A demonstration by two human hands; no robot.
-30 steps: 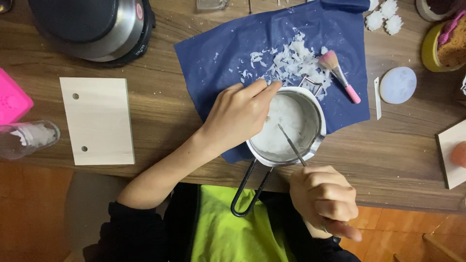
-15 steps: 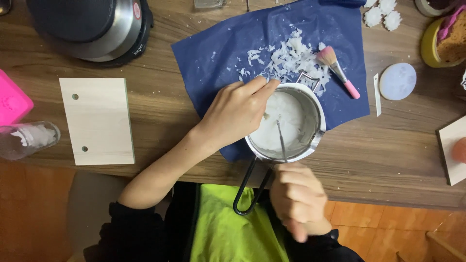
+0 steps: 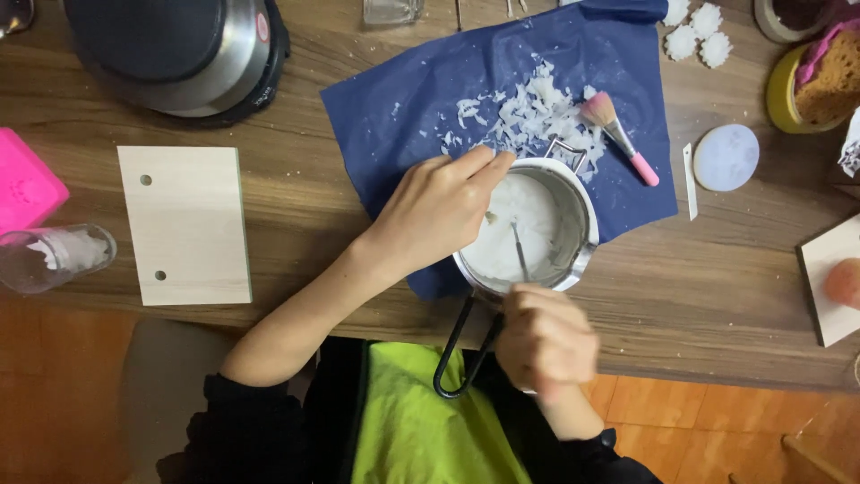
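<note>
left hand (image 3: 436,213) grips pot (image 3: 573,202) rim; right hand (image 3: 544,341) clenches thin stirrer (image 3: 519,251). pot light, rigid, wax-slick; steady by rim or handle (image 3: 459,354).

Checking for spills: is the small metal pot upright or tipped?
Upright: the pot sits flat on the blue sheet, round opening facing up, white contents inside.

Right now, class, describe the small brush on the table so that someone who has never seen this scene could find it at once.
Start at the dark blue sheet spread on the wooden table. Near its right side, just beyond the metal pot and beside the heap of white flakes, lies the brush. It alone has a pink handle and a fluffy pink-tan head.
</note>
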